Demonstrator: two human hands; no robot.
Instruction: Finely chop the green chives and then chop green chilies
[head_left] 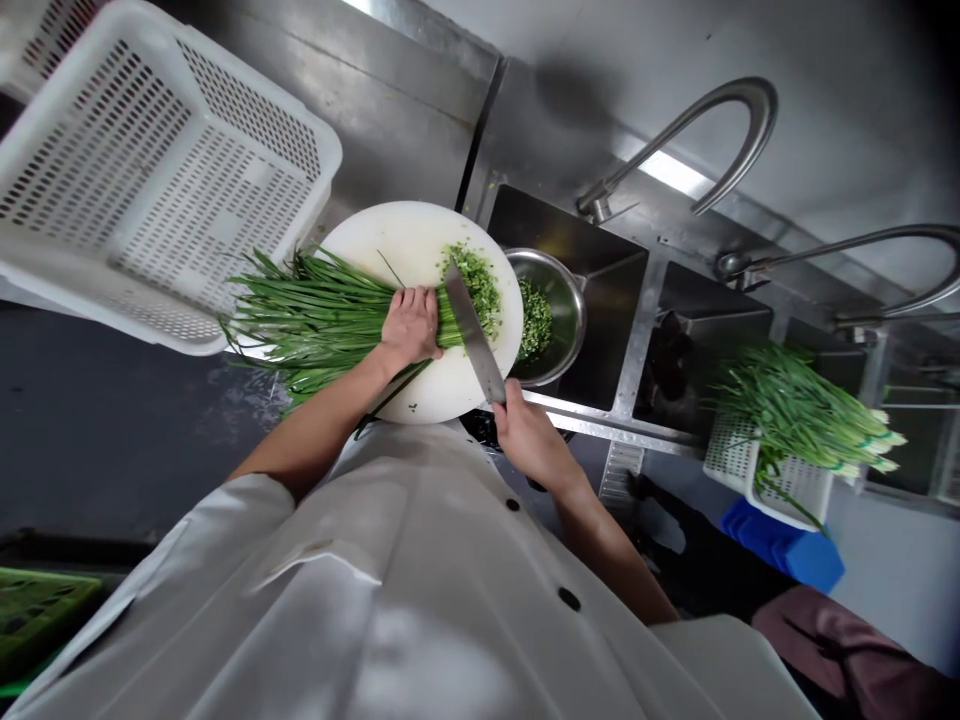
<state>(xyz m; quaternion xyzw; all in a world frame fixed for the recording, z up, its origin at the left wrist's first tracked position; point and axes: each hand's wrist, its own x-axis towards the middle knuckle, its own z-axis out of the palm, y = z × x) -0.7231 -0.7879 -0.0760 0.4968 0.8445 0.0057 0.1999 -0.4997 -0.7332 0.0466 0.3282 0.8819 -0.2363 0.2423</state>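
A large bunch of green Chinese chives lies across a round white cutting board, its leaf tips hanging past the left edge. My left hand presses down on the bunch near its cut end, fingers closed over the stalks. My right hand grips the handle of a kitchen knife, whose blade stands at the cut end, just right of my left hand. Chopped pieces are heaped beyond the blade. Beside the board, a steel bowl in the sink holds more chopped green bits.
A white perforated basket stands at the left. Two curved faucets, one a steel faucet, rise behind the sinks. More bunched greens rest on a white basket at the right, above blue containers. A green crate is lower left.
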